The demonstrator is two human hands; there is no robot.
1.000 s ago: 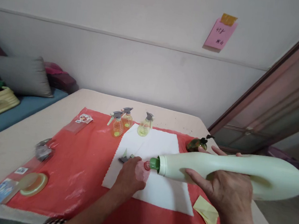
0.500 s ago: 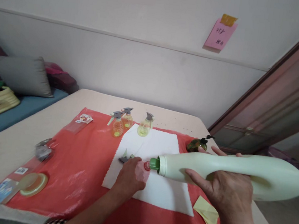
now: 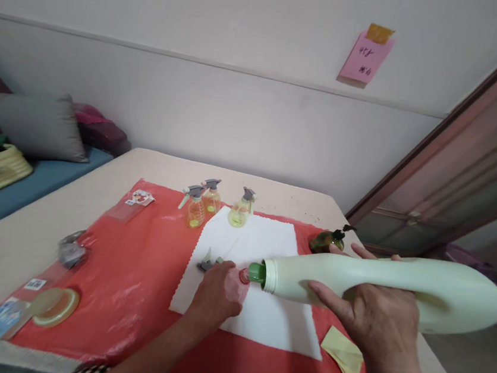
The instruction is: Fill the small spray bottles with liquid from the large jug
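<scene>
My left hand [image 3: 218, 297] is closed around a small pink see-through bottle [image 3: 237, 286] with its neck uncovered. In my right hand [image 3: 377, 315] lies a large pale green jug [image 3: 310, 274], tipped sideways with its mouth to the left. The jug's green spout [image 3: 257, 272] meets the neck of the pink bottle; any liquid passing between them is too small to tell. A grey spray head [image 3: 209, 264] lies just beyond my left hand on a white cloth [image 3: 264, 239]. Three clear spray bottles with yellowish liquid, one of them this spray bottle [image 3: 239, 214], stand behind.
A red sheet [image 3: 140, 270] covers much of the table. A dark pump bottle [image 3: 328, 241] stands back right, near yellow papers [image 3: 343, 353]. At left are a round lidded container [image 3: 57, 307], a plastic-wrapped item [image 3: 73, 250] and flat packages [image 3: 0, 318].
Hardly anything differs. The rear end of the jug has shifted very slightly to the left; both hands keep their hold.
</scene>
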